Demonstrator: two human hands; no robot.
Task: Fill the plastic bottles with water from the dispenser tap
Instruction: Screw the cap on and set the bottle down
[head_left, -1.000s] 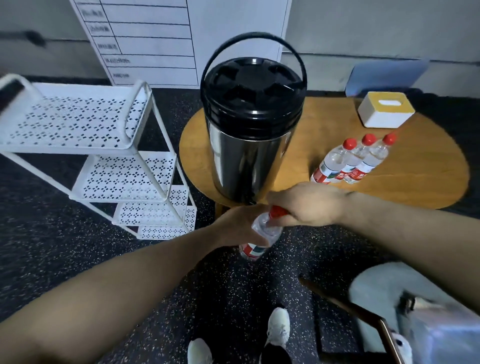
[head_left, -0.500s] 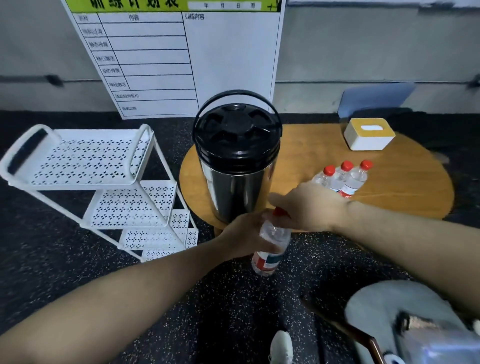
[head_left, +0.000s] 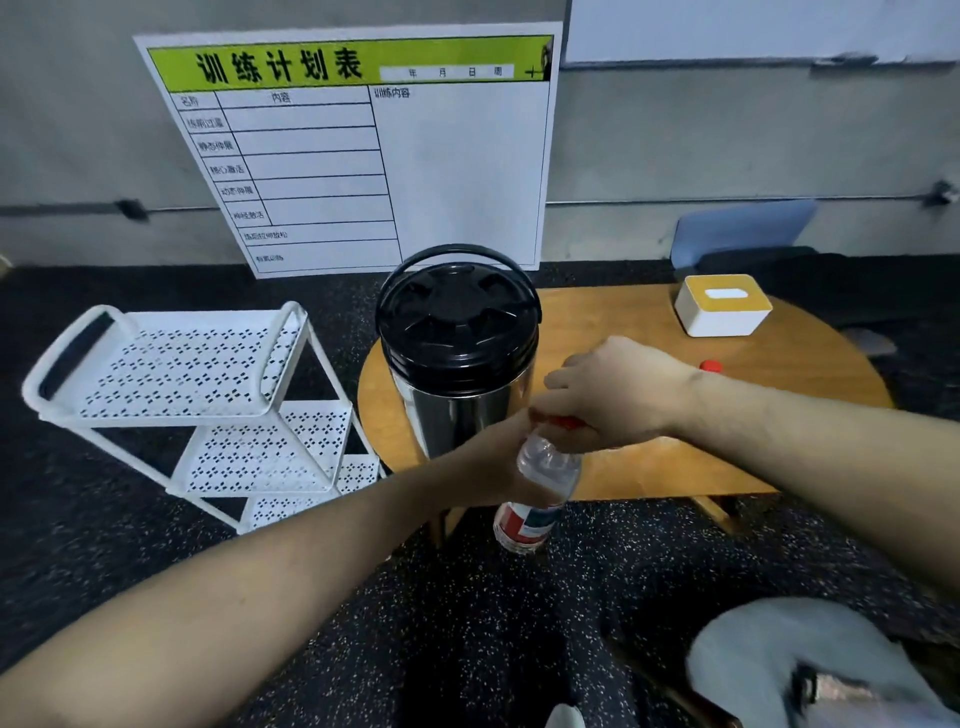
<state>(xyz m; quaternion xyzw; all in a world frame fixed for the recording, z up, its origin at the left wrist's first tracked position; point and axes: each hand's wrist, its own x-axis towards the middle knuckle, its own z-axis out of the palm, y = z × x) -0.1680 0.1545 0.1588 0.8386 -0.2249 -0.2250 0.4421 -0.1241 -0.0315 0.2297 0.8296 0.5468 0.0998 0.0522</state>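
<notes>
A clear plastic bottle (head_left: 540, 483) with a red and white label hangs over the floor just in front of the table edge. My left hand (head_left: 498, 462) grips its body from the left. My right hand (head_left: 618, 395) is curled over its red cap (head_left: 563, 422) from above. Behind them stands the steel dispenser (head_left: 457, 358) with a black lid and handle, on the round wooden table (head_left: 779, 374). Its tap is hidden by my hands. One more red cap (head_left: 710, 366) shows behind my right wrist; the bottle under it is hidden.
A white perforated tiered rack (head_left: 171, 374) stands on the dark speckled floor to the left. A white and yellow tissue box (head_left: 722, 306) sits at the back of the table. A schedule board (head_left: 363, 150) leans on the wall. A grey bag (head_left: 810, 670) lies at lower right.
The view has tilted up and pulled back, showing more wall and board. Both hands keep hold of the bottle and cap, now higher against the dispenser. The other bottles are now hidden behind my right arm.
</notes>
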